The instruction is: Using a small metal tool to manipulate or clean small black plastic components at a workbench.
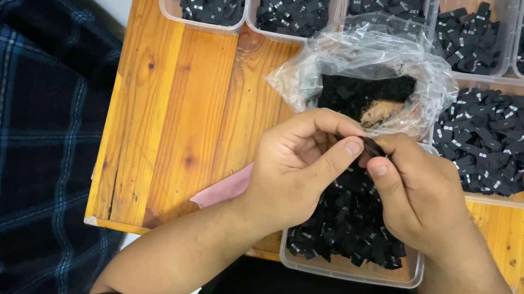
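A: Two hands are seen, and one small black label (371, 147) is pinched between them. The grip of the left hand (294, 167) is narrow: thumb and forefinger are closed on the left end of the label. The grip of the right hand (415, 195) is closed on the right end in the same way.

B: Where is the label held, and how is it turned?

A: It is held in the air, just above the near clear tub (348, 268), which is filled with the same black labels. Its long axis is judged to run left to right, tilted a little down toward the right hand. Which face is up cannot be told, because most of it is covered by the fingertips.

B: Which step is in hand?

A: One piece is being handled between both hands, possibly folded or separated; this is only a judgement. A steady pinch at both ends would be called for next, since the piece is thin and slips easily.

B: And around the hands?

A: A crumpled plastic bag (370, 62) with dark pieces lies behind the hands. More tubs (493, 141) of labels are set on the wooden counter (167, 116). A pink scrap (223, 190) is partly hidden under the left wrist, and a plaid cloth (0, 122) lies at the far left.
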